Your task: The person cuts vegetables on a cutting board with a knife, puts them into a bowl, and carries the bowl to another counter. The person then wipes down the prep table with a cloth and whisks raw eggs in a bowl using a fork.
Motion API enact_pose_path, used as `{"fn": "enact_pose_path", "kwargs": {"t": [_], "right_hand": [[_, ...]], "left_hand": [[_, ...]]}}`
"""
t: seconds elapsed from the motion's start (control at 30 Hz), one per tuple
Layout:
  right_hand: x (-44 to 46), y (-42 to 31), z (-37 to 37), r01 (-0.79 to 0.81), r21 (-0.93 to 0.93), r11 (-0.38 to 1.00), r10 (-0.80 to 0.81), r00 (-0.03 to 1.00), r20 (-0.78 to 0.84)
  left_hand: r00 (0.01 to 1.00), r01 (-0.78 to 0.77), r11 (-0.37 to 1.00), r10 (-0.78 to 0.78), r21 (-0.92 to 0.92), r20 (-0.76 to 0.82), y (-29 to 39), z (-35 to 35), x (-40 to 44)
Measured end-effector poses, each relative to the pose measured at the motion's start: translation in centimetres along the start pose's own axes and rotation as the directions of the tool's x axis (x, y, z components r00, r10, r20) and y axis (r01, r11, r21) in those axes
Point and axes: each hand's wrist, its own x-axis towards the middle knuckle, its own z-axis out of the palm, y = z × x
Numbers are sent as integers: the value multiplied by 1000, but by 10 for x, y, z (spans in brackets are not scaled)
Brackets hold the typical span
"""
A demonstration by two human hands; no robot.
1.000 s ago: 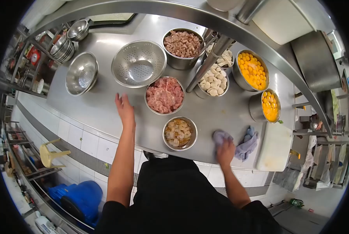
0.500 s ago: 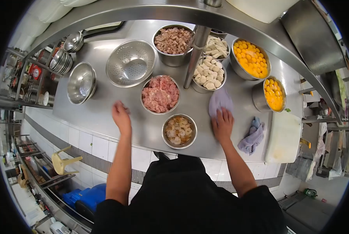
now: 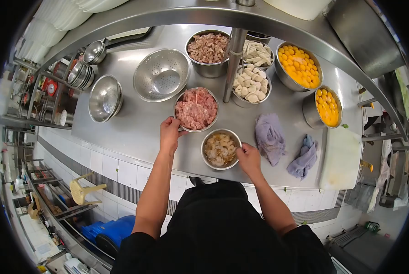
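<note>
My left hand (image 3: 170,133) is closed on the near left rim of a steel bowl heaped with pink minced meat (image 3: 196,108). Closer to me, a smaller steel bowl (image 3: 204,159) holds shelled shrimp (image 3: 220,149) in some liquid. My right hand (image 3: 249,160) pinches that bowl's right rim, with the thumb toward the inside. Both bowls stand on the steel table, close beside each other. Right of my right hand lies a crumpled purple cloth (image 3: 270,138), and a second greyish-purple cloth (image 3: 303,158) lies farther right; neither is touched.
Behind stand a colander (image 3: 161,75), a bowl of chopped meat (image 3: 207,48), a pot of round white pieces (image 3: 251,84) and two containers of egg yolks (image 3: 299,66). A shelf post (image 3: 234,64) rises between them. A white cutting board (image 3: 342,157) lies right; empty bowls (image 3: 105,98) sit left.
My right hand has left the purple cloth and taken the shrimp bowl's rim. My left hand has moved right onto the minced-meat bowl. The view has shifted slightly.
</note>
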Motion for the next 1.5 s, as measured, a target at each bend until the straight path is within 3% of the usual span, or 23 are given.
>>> {"fn": "enact_pose_path", "kwargs": {"t": [0.17,0.27,0.4,0.47,0.5,0.53,0.57,0.6,0.67,0.8,0.9,1.03,1.1,1.17,1.2,1.27,1.33,1.5], "right_hand": [[32,26,-11,17,-39,999,-25,975,-221],[50,19,-27,-41,81,996,58,972,-228],[59,24,-31,-46,72,996,64,961,-269],[57,24,-33,-63,433,899,173,960,-220],[56,30,-39,-64,432,900,174,960,-219],[56,42,-51,121,131,984,-58,911,-408],[57,53,-61,254,-202,946,-322,801,-505],[57,66,-63,257,-199,946,-323,805,-497],[55,95,-63,340,-662,668,-522,848,-92],[11,91,-29,235,-595,769,-415,891,-185],[-32,63,12,211,-643,736,-342,936,-84],[-41,5,70,321,-570,757,-369,929,33],[-29,-25,103,355,-577,735,-357,927,116],[-14,-49,136,382,-559,736,-380,916,126],[-7,-61,151,389,-569,725,-406,908,103],[4,-86,180,379,-593,710,-414,906,84],[14,-110,210,378,-610,697,-419,904,81],[59,-180,284,472,-566,675,-468,868,166]], "left_hand": [[998,-33,996,28,-86,-59,-16,25,4],[991,-84,973,58,-215,-123,-1,61,2],[991,-99,956,68,-277,-119,-11,63,20],[999,-43,951,42,-306,-12,-13,52,24],[999,-42,951,40,-307,-13,-9,47,20],[1000,-12,981,10,-191,-11,-5,38,11],[1000,20,997,-21,-71,-14,0,29,4],[999,21,997,-23,-71,-24,-5,14,5],[994,10,999,-16,-48,-112,-24,-17,7],[971,-29,999,22,-28,-239,-27,-78,-3],[930,-46,998,29,-37,-366,-30,-130,-20],[871,-67,995,20,-78,-491,-17,-199,-13],[821,-131,970,-9,-203,-571,7,-224,6],[794,-192,952,7,-239,-609,44,-233,25],[772,-191,929,-57,-318,-632,66,-233,35],[759,-189,894,-129,-407,-638,87,-259,73],[907,-93,901,-99,-423,-409,81,-298,117],[933,-23,917,-124,-398,-339,105,-340,134]]}}
